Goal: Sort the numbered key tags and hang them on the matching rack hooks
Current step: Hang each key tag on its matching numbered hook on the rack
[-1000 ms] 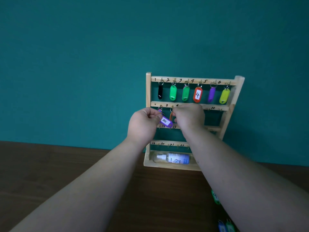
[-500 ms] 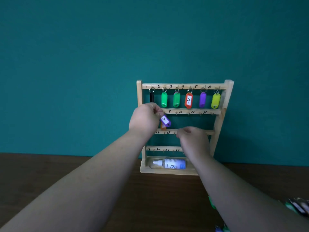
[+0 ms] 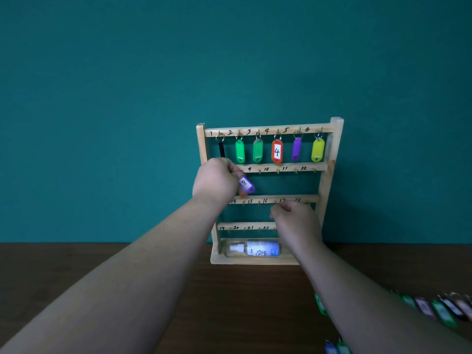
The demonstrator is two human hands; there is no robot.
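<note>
**Head view: tag 8 going onto row two, seating unconfirmed**

Left hand (image 3: 217, 180) is pinching the ring end of the purple tag 8 (image 3: 245, 184) up against the second rail of the rack (image 3: 335, 139), fingers curled tight. Tag body is dangling tilted just below the rail, overlapping an orange tag (image 3: 242, 194) behind it. Ring and hook are hiding under the fingertips, so can't tell if it's seated.

Right hand (image 3: 296, 218) is hovering in front of the third rail near 17, fingers loosely curled, nothing showing in it.

Risks, as I'm reading it:
- Letting go before the ring is over the hook is likely sending the tag down toward the bottle (image 3: 258, 248).
- Two tags crowding adjacent hooks are inviting a snag or a wrong-hook hang.

Spare tags (image 3: 439, 309) are waiting on the table (image 3: 250, 307) at right.
</note>
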